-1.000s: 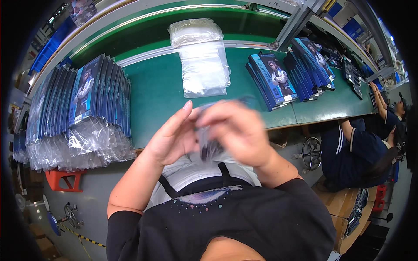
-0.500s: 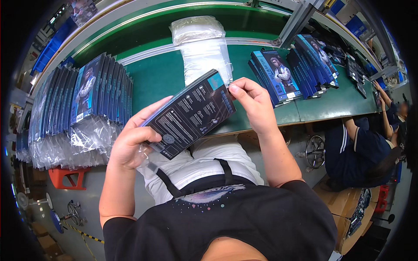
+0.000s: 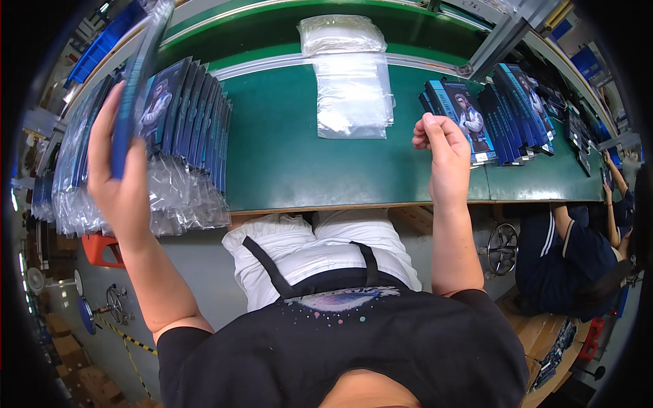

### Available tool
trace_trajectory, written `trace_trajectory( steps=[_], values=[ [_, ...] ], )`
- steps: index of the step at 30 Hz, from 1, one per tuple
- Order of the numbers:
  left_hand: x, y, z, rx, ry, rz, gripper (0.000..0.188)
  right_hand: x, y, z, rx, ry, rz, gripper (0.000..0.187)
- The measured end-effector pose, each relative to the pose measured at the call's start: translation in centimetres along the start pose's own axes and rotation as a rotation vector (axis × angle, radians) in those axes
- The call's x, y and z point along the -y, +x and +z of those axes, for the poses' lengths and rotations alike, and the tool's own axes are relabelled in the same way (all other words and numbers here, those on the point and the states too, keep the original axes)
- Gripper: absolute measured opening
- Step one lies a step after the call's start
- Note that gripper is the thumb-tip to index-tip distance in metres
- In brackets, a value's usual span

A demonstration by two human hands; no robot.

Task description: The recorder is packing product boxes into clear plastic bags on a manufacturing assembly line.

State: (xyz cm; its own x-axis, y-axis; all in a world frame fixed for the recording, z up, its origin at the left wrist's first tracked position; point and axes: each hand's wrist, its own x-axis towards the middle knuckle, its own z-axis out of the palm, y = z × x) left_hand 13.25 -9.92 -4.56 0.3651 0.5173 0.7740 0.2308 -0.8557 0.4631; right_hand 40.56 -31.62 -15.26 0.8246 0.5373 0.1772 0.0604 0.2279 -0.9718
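Swinging out to the left of the green table (image 3: pixel 306 163), our left hand (image 3: pixel 119 183) now carries the flat blue box (image 3: pixel 136 81), which half a second ago both hands held over the middle of the table's near edge. Its fingers are wrapped tight around the box, which stands on edge, blurred, just above the row of bagged boxes (image 3: pixel 183 129) lined up along the table's left end. Our right hand (image 3: pixel 439 153) has let go and hovers over the table's right part, loosely curled around nothing, just beside the stack of unbagged boxes (image 3: pixel 469 119). We judge the box is joining the bagged row. A pile of clear bags (image 3: pixel 354 95) lies at the table's far middle.
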Motion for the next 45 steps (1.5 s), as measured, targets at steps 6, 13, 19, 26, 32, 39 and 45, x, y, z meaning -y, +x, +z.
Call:
trace_trajectory(
  steps=[6, 13, 19, 26, 32, 39, 45],
  values=[
    [4.8, -0.1, 0.7, 0.252, 0.415, 0.002, 0.041, 0.0, 0.9, -1.2, 0.096, -0.039, 0.012, 0.019],
    [-0.3, -0.6, 2.5, 0.035, 0.447, 0.243, 0.032, 3.0, 4.6, -4.9, -0.277, -0.394, -0.158, 0.033],
    [-1.9, -5.4, 10.8, 0.497, -0.064, 0.441, 0.019, 0.0, 6.6, -6.9, -0.099, -1.420, 0.000, 0.102],
    [2.2, -7.1, 18.7, 0.651, 0.024, 0.435, 0.024, 1.1, 3.7, -4.7, -0.316, -0.723, -0.418, 0.077],
    [0.8, -6.4, 18.8, 0.616, -0.177, 0.249, 0.020, 1.0, 1.1, -5.9, 0.414, 0.742, 0.185, 0.070],
    [1.4, -6.1, 18.9, 0.585, -0.336, 0.145, 0.017, -2.0, -1.4, -1.6, 0.463, 0.612, 0.501, 0.052],
    [1.5, -4.9, 18.7, 0.654, -0.410, -0.029, 0.021, -2.4, 0.0, 1.2, 0.552, 0.599, 0.637, 0.059]
  ],
)
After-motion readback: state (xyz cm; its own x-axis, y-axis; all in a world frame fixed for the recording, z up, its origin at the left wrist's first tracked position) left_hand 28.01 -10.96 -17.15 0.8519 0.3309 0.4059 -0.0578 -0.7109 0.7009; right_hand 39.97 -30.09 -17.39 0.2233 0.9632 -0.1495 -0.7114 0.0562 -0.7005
